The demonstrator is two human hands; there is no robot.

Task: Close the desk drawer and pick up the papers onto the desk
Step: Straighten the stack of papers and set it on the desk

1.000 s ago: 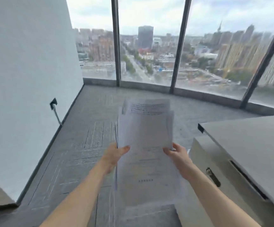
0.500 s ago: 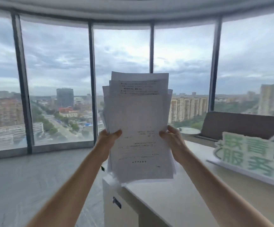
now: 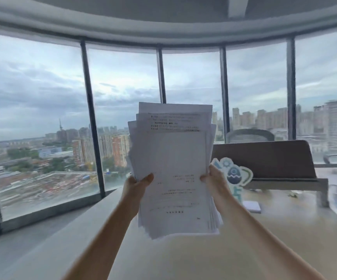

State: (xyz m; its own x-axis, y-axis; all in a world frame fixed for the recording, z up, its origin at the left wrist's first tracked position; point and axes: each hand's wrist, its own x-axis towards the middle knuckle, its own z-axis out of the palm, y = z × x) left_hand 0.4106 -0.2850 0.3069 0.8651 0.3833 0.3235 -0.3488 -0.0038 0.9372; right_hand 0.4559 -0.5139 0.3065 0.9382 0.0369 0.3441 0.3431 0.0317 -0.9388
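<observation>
An uneven stack of white printed papers [image 3: 173, 168] is held upright in the air above the pale desk [image 3: 224, 255]. My left hand [image 3: 136, 183] grips the stack's left edge, thumb on the front sheet. My right hand [image 3: 214, 178] grips the right edge the same way. The bottom of the stack hangs a little above the desk top. The desk drawer is out of view.
A dark monitor riser [image 3: 268, 160] stands at the back right of the desk, with a green and white sign [image 3: 234, 174] in front of it and a small notepad [image 3: 252, 206]. A chair back [image 3: 250, 135] shows behind. Floor-to-ceiling windows [image 3: 42, 118] curve around the left.
The view swung up from the floor and right, onto the desk. Both hands kept hold of the papers and carried them from beside the desk to above its top.
</observation>
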